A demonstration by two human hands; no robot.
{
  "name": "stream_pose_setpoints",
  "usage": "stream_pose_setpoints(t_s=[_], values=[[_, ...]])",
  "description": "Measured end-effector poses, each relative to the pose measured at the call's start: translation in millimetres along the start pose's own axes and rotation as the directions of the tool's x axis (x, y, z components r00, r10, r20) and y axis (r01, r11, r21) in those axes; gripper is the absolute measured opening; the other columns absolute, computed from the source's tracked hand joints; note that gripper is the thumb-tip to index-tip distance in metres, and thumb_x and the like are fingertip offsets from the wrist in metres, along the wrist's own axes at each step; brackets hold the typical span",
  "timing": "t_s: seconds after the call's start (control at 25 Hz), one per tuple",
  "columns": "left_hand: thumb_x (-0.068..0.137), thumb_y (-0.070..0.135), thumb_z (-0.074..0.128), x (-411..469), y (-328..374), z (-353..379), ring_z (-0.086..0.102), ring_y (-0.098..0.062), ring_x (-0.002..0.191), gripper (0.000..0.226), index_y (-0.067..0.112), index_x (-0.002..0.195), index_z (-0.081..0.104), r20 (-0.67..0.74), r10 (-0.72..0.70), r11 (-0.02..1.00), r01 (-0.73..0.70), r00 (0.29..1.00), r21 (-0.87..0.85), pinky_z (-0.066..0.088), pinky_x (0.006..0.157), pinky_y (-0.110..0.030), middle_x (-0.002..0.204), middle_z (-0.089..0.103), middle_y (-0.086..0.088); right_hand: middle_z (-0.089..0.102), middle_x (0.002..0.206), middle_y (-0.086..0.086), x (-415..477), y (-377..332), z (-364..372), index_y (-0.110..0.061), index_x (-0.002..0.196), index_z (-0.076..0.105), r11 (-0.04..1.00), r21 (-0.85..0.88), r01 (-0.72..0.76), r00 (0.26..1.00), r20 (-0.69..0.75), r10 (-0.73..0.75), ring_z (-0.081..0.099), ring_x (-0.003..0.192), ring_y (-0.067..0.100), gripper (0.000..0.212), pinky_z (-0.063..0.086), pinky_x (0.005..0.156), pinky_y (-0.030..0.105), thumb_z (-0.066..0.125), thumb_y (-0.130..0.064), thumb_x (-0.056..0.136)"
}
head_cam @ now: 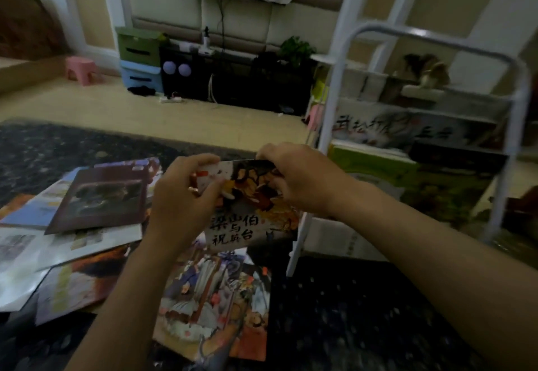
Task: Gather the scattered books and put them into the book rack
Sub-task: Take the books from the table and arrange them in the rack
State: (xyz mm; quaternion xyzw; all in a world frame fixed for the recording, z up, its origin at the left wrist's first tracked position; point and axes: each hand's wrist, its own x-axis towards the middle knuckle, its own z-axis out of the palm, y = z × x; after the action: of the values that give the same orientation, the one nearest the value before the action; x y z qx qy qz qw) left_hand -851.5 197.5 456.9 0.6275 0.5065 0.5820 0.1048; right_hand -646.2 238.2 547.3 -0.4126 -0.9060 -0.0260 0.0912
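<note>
I hold a thin picture book (247, 219) with orange leaves and black characters on its cover, raised above the floor in the middle of the view. My left hand (186, 193) grips its upper left edge and my right hand (297, 178) grips its upper right edge. Just to the right stands the white metal book rack (332, 99), with several picture books standing in its tiers. More books lie scattered on the dark rug: a colourful one (215, 297) right under the held book, a dark maroon one (102, 198) at the left.
A dark patterned rug (349, 312) covers the near floor, with wooden floor beyond. At the back are a pink stool (80, 69), green and blue storage boxes (139, 59), a black cabinet (233, 79) and a power strip with cables.
</note>
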Motion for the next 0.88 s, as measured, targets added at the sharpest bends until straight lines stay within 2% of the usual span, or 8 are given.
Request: stream_pose_setpoints(t_s=[0.2, 0.32, 0.4, 0.48, 0.56, 0.64, 0.72, 0.88], values=[[0.086, 0.011, 0.071, 64.4, 93.0, 18.2, 0.059, -0.024, 0.095, 0.036, 0.010, 0.121, 0.064, 0.037, 0.229, 0.954, -0.231, 0.973, 0.189, 0.051, 0.079, -0.035, 0.107, 0.057, -0.005, 0.061, 0.108, 0.007, -21.3, 40.8, -77.4, -0.020, 0.117, 0.055, 0.999, 0.016, -0.042, 0.988, -0.146, 0.044, 0.059, 0.096, 0.027, 0.031, 0.054, 0.079, 0.044, 0.067, -0.016, 0.089], [0.090, 0.008, 0.063, 108.1, 148.9, 43.6, 0.055, -0.028, 0.098, 0.042, 0.004, 0.131, 0.058, 0.143, 0.334, 0.885, -0.362, 0.932, 0.293, 0.045, 0.081, -0.031, 0.112, 0.054, -0.015, 0.062, 0.112, 0.008, -32.3, 77.1, -126.8, -0.020, 0.122, 0.056, 0.994, -0.006, -0.106, 0.965, -0.241, 0.102, 0.060, 0.098, 0.028, 0.037, 0.052, 0.076, 0.038, 0.065, -0.010, 0.087], [0.092, 0.010, 0.060, 130.3, 180.2, 64.9, 0.052, -0.030, 0.099, 0.045, 0.005, 0.136, 0.053, 0.212, 0.384, 0.818, -0.437, 0.899, 0.372, 0.043, 0.081, -0.032, 0.115, 0.051, -0.016, 0.061, 0.112, 0.006, -42.9, 99.8, -155.8, -0.019, 0.125, 0.057, 0.990, -0.037, -0.133, 0.948, -0.296, 0.117, 0.059, 0.099, 0.026, 0.040, 0.047, 0.074, 0.034, 0.065, -0.008, 0.086], [0.093, 0.012, 0.058, 148.3, 203.3, 83.6, 0.053, -0.032, 0.097, 0.042, 0.007, 0.135, 0.053, 0.264, 0.423, 0.761, -0.498, 0.867, 0.415, 0.048, 0.080, -0.039, 0.114, 0.050, -0.016, 0.056, 0.107, 0.000, -53.0, 119.8, -175.2, -0.020, 0.127, 0.056, 0.986, -0.032, -0.164, 0.929, -0.341, 0.144, 0.054, 0.096, 0.019, 0.043, 0.045, 0.075, 0.034, 0.064, -0.008, 0.087], [0.094, 0.013, 0.058, 163.0, 216.8, 101.7, 0.055, -0.033, 0.095, 0.038, 0.007, 0.131, 0.053, 0.310, 0.432, 0.730, -0.530, 0.847, 0.431, 0.052, 0.078, -0.044, 0.113, 0.051, -0.015, 0.058, 0.109, 0.004, -58.8, 140.3, -183.0, -0.018, 0.122, 0.055, 0.978, -0.051, -0.202, 0.913, -0.371, 0.169, 0.056, 0.098, 0.024, 0.035, 0.048, 0.076, 0.038, 0.062, -0.009, 0.089], [0.093, 0.013, 0.059, 171.9, 221.9, 120.9, 0.056, -0.032, 0.096, 0.039, 0.007, 0.131, 0.052, 0.344, 0.410, 0.710, -0.532, 0.845, 0.461, 0.047, 0.074, -0.037, 0.116, 0.051, -0.014, 0.060, 0.111, 0.012, -60.7, 159.2, -180.1, -0.014, 0.117, 0.054, 0.966, -0.082, -0.244, 0.900, -0.391, 0.194, 0.060, 0.098, 0.031, 0.027, 0.051, 0.077, 0.040, 0.062, -0.013, 0.091], [0.091, 0.010, 0.060, 173.3, 219.4, 137.3, 0.056, -0.033, 0.097, 0.041, 0.004, 0.131, 0.051, 0.379, 0.397, 0.671, -0.546, 0.836, 0.501, 0.042, 0.072, -0.034, 0.118, 0.050, -0.016, 0.060, 0.114, 0.013, -58.8, 173.9, -168.4, -0.013, 0.117, 0.053, 0.963, -0.085, -0.255, 0.892, -0.404, 0.200, 0.060, 0.100, 0.032, 0.026, 0.049, 0.076, 0.039, 0.062, -0.014, 0.093], [0.087, 0.004, 0.064, 167.9, 196.3, 160.5, 0.061, -0.037, 0.092, 0.035, 0.003, 0.121, 0.053, 0.434, 0.370, 0.601, -0.568, 0.821, 0.562, 0.050, 0.072, -0.038, 0.120, 0.051, -0.018, 0.058, 0.113, 0.010, -52.8, 195.2, -135.1, -0.014, 0.116, 0.052, 0.957, -0.100, -0.273, 0.892, -0.398, 0.213, 0.060, 0.102, 0.029, 0.021, 0.042, 0.070, 0.034, 0.056, -0.014, 0.096]])
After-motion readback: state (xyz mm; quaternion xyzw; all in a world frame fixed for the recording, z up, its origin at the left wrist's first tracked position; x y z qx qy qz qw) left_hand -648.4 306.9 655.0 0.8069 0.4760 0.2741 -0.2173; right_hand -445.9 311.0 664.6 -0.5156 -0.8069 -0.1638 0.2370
